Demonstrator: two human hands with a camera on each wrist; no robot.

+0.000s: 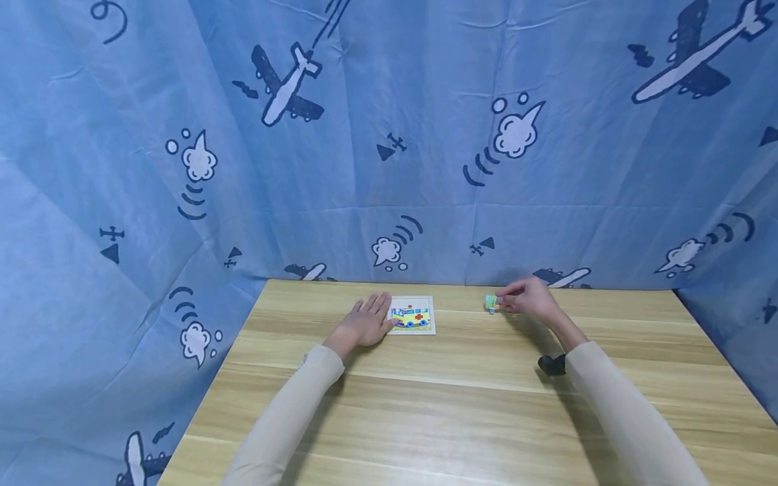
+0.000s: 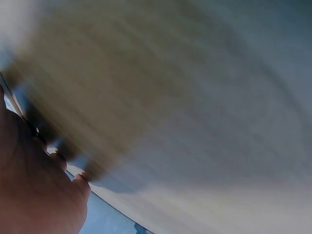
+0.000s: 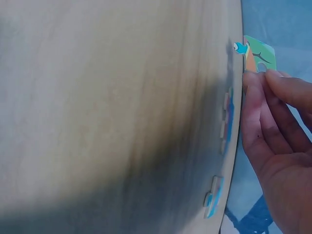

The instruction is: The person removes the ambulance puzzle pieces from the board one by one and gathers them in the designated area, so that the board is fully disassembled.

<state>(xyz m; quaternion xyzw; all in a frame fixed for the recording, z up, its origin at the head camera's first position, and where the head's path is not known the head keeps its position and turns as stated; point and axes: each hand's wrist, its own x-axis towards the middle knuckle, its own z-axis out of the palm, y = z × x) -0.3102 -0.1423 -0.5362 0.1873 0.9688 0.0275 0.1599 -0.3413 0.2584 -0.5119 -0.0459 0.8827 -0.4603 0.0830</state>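
A small white-framed jigsaw puzzle (image 1: 434, 317) lies near the table's back edge, with a yellow ambulance picture in it. My left hand (image 1: 367, 324) rests at its left side, fingers extended and thumb over the picture. In the left wrist view only part of that hand (image 2: 39, 180) shows, low at the left. Off to the right, my right hand (image 1: 530, 299) pinches a green puzzle piece (image 3: 263, 53) between thumb and fingers. The piece has a blue knob on one side. More puzzle pieces (image 3: 213, 197) lie on the table close by that hand, flat in the right wrist view.
The wooden table (image 1: 389, 418) ends at the back against a blue curtain (image 1: 425, 169) printed with airplanes and clouds. A dark object (image 1: 552, 365) shows beside my right sleeve (image 1: 626, 405).
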